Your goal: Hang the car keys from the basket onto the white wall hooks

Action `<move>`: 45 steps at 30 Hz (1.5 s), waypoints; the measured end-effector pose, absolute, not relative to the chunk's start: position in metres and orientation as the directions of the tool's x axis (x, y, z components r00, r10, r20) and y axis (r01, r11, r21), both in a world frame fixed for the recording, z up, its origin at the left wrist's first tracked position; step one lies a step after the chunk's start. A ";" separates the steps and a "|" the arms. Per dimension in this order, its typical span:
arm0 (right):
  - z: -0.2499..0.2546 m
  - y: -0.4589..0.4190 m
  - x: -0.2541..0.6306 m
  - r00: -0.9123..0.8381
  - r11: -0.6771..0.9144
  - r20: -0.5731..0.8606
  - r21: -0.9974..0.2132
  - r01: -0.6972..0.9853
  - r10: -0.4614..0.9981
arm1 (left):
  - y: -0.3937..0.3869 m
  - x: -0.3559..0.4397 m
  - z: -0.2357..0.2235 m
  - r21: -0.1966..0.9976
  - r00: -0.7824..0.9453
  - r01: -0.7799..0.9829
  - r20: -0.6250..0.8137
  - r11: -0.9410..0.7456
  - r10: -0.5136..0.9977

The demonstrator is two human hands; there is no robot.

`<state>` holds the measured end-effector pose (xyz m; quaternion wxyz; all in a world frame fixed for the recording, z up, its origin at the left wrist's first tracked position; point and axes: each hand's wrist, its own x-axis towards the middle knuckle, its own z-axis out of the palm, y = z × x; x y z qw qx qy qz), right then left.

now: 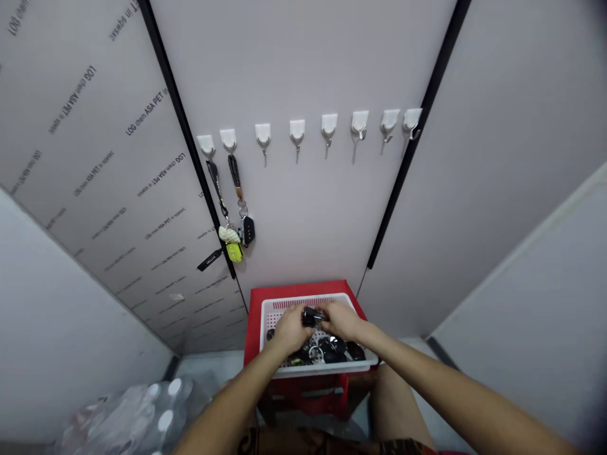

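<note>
Left of the white perforated plastic basket (pixel 272 309), a shrink-wrapped pack of water bottles (pixel 142 417) is seen on the floor. Above and left of the basket, two key bunches on lanyards (pixel 232 230) are hung against the grey wall panel (pixel 303 63), with a yellow-green fob (pixel 234 251) and a black remote fob (pixel 247 230) among them.

Over the basket, the left hand (pixel 290 330) and the right hand (pixel 344 319) are brought together around a black key fob (pixel 310 316), which is raised just above a heap of dark keys (pixel 332 351). The fingers (pixel 332 309) of the right hand are closed on the fob. The fingers (pixel 301 313) of the left hand are curled against its other side, but whether they grip it cannot be told.

The fob is judged to be light, stiff and somewhat slippery, so it would be best taken by its sides or its ring.

Right of the basket, a row of white adhesive hooks (pixel 329 123) is fixed higher up, and the basket is carried on a red plastic stool (pixel 353 303).
</note>
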<state>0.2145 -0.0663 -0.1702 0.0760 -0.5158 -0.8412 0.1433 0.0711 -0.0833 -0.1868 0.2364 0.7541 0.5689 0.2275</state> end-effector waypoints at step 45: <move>0.057 0.004 0.122 -0.179 0.616 0.592 -0.776 0.139 0.786 | -0.020 0.031 0.019 0.872 -0.143 -0.057 0.475 -0.486 0.868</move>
